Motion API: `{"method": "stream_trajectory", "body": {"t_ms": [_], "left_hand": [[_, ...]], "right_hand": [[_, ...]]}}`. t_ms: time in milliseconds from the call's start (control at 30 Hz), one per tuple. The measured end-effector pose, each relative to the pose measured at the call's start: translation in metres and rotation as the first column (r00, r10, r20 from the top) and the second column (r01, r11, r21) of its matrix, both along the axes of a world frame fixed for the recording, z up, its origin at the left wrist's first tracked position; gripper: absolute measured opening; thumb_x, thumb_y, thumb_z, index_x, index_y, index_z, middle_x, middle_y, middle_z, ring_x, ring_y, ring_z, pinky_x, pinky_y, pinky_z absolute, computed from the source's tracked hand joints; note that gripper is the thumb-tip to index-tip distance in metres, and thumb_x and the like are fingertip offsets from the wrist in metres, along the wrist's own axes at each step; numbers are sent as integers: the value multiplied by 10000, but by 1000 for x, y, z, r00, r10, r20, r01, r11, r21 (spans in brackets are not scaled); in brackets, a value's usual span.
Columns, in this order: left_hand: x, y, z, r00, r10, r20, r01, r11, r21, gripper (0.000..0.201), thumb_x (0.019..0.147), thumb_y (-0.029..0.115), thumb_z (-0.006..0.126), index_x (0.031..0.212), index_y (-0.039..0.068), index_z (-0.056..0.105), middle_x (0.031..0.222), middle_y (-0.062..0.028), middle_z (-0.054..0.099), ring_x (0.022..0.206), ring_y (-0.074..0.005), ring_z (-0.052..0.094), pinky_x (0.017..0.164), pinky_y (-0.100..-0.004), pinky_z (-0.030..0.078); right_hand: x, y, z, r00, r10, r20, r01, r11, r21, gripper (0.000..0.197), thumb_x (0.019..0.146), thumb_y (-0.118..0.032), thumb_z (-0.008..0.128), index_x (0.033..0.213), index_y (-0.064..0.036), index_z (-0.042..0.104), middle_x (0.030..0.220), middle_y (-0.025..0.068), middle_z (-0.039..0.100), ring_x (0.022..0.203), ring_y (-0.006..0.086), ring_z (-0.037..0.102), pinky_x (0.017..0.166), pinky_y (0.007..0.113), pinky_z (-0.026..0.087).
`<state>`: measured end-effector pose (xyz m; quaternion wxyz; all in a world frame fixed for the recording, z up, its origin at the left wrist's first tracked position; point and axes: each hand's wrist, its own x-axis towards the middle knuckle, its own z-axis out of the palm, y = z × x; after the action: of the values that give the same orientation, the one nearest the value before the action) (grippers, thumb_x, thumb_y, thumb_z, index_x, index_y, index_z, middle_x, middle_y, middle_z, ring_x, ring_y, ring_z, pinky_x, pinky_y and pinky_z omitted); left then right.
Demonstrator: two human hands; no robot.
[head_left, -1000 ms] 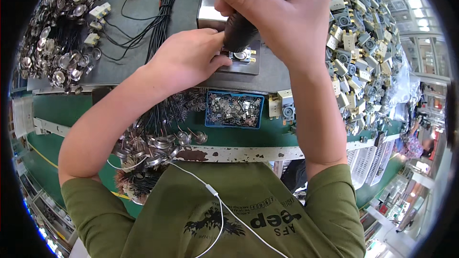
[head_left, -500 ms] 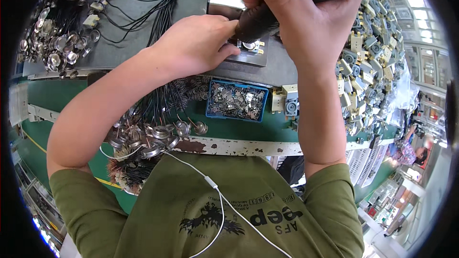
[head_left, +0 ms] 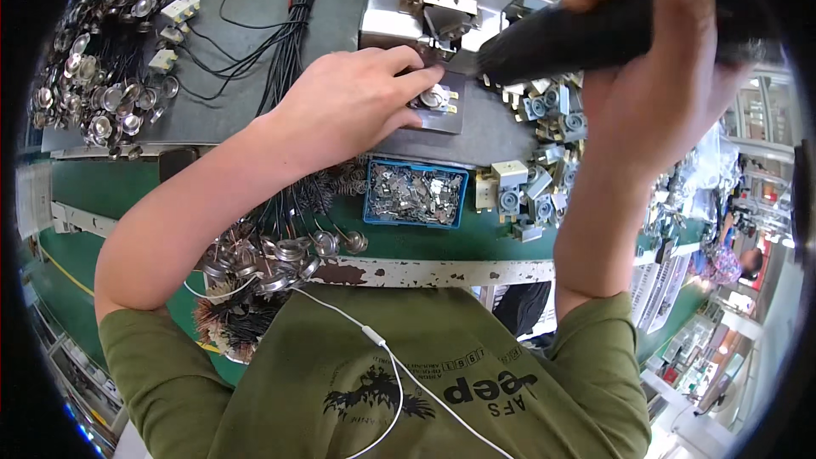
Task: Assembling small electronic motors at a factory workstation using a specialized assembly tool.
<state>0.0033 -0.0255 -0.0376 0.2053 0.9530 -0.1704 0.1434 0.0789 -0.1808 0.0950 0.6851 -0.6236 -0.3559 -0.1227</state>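
Observation:
My left hand (head_left: 361, 98) is at a small steel block, its fingers and thumb closed around the left side of a small round metal component with brass terminals (head_left: 436, 99). The fingers partly cover that component, which sits on the steel block (head_left: 450, 124). In my right hand (head_left: 654, 76) is a thick black handheld power tool (head_left: 565, 42), tilted, its narrower end pointing left, apart from the component. Motion blurs the tool and hand. Just behind the block, a metal fixture (head_left: 446, 4) carries a bracket-like part.
A blue tray of small metal pieces (head_left: 416, 194) stands at the near edge. Grey and cream switch-like parts (head_left: 544, 110) are heaped on the right. Round metal-capped parts on black wires (head_left: 110, 102) pile up at left, beside a black wire bundle (head_left: 293, 42).
The black tool has moved up and right, away from the steel block, with my right hand. The round component and metal fixture have come into clearer view. My left hand stays at the block.

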Motion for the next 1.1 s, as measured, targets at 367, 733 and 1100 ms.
{"method": "stream_trajectory", "body": {"t_ms": [367,733,1100], "left_hand": [[-8,9,14,989,-139,-40,142,987,78,345,837,147,774,1172,131,695,1028,-34,668,919,-213,681,812,-362,505],[-14,173,62,700,507,503,-607,793,46,404,1025,229,664,1388,62,601,1349,-108,633,1181,-234,619,1024,-354,467],[-37,60,22,960,68,-273,21,950,311,182,837,131,755,1004,105,688,955,-44,665,991,-273,620,913,-406,463]], "right_hand": [[85,-64,-31,550,-326,769,590,803,-82,571,1017,-149,666,1447,62,355,1248,260,603,1128,345,633,953,461,572],[68,-137,-106,842,57,536,530,88,-843,397,887,-290,785,1212,-112,642,963,115,702,939,328,623,868,445,481],[19,-112,-93,680,122,-723,-331,931,-155,515,989,-85,639,1482,-36,497,1252,139,618,872,164,619,792,309,551]]}}
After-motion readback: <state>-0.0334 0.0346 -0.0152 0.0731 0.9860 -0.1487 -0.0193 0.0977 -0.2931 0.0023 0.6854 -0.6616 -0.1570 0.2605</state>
